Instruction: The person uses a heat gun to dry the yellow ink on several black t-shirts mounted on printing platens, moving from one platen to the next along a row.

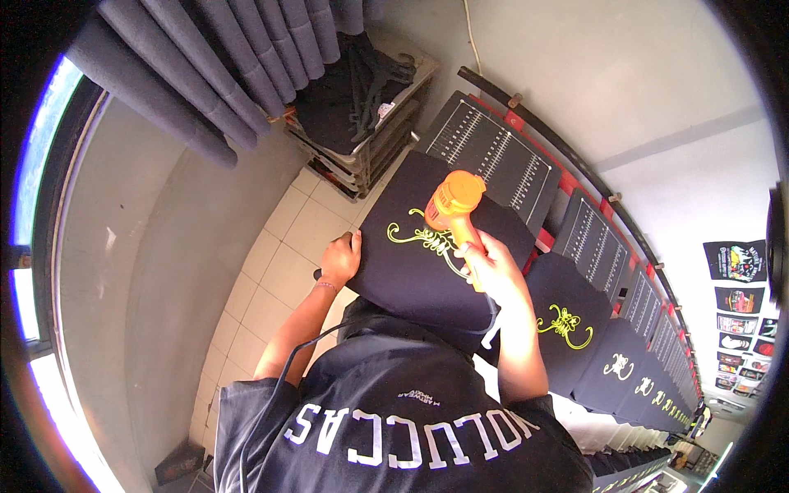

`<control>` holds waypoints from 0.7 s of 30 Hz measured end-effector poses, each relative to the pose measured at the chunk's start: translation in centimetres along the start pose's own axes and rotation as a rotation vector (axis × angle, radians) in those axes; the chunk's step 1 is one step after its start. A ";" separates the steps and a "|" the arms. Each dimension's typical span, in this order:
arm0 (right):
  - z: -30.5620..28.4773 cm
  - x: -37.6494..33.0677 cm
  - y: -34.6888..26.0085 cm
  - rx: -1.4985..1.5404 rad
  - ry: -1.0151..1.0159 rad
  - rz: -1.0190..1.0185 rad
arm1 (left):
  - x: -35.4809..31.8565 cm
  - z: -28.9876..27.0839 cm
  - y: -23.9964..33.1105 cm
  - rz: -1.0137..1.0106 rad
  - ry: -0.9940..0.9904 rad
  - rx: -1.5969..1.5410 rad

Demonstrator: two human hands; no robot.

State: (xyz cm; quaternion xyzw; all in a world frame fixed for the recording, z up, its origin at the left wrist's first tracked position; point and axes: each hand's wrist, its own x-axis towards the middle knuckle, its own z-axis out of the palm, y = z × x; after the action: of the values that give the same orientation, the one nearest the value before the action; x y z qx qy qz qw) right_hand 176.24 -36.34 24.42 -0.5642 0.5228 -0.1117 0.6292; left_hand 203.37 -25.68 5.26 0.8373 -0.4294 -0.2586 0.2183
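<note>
Drying the yellow print on a dark shirt

Right hand (491,264) grips the orange heat gun (454,202) over the shirt (411,279); left hand (340,257) clutches its left edge. More printed shirts (575,329) wait along the row.

The heat gun (454,201) is smooth orange plastic with a slight sheen. Under it the black shirt (427,263) is matt cloth, its yellow-green print (419,238) looking flat and opaque. The bare board (493,152) further along has a dull dark face with white ruled lines. The floor (279,263) is pale glazed tile; the curtain (214,74) is heavy grey cloth.
</note>
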 end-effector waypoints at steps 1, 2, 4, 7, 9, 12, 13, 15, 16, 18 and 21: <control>-0.2 0.0 -0.1 0.031 -0.051 0.029 | 0.0 0.0 0.0 -0.005 -0.002 -0.001; -0.1 -0.5 -0.1 0.057 -0.046 -0.011 | 0.0 -0.1 -0.1 -0.010 -0.004 -0.001; 0.8 -1.3 -0.3 0.016 0.029 -0.037 | -0.1 -0.2 0.1 -0.019 0.001 -0.008; 0.6 -1.6 -0.2 0.023 0.003 -0.010 | -0.2 -0.4 0.5 -0.031 0.023 -0.023; 0.5 -1.4 0.0 0.040 -0.054 0.017 | -0.5 -0.5 0.6 -0.044 0.040 -0.035; 1.4 -0.8 0.4 0.006 -0.084 -0.008 | -0.4 -0.4 0.6 -0.031 0.051 -0.038; 1.5 -0.8 0.3 0.005 -0.092 -0.017 | -0.5 -0.5 0.6 -0.033 0.052 -0.037; 1.5 -0.8 0.1 0.003 -0.106 -0.034 | -0.5 -0.7 0.8 -0.036 0.054 -0.036; 1.5 -1.0 0.1 -0.007 -0.069 -0.036 | -0.5 -0.7 0.7 -0.027 0.056 -0.034; 1.2 -1.6 0.3 -0.028 0.006 -0.038 | -0.5 -0.6 0.6 -0.009 0.059 -0.030; 1.0 -2.0 0.8 -0.069 0.077 -0.071 | -0.1 0.0 -0.1 -0.018 0.055 -0.036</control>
State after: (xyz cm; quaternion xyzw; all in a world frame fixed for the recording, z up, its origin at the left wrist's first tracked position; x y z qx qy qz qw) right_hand 175.80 -33.99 24.65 -0.5991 0.5299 -0.1372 0.5843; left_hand 203.35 -25.53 5.24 0.8439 -0.4112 -0.2449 0.2427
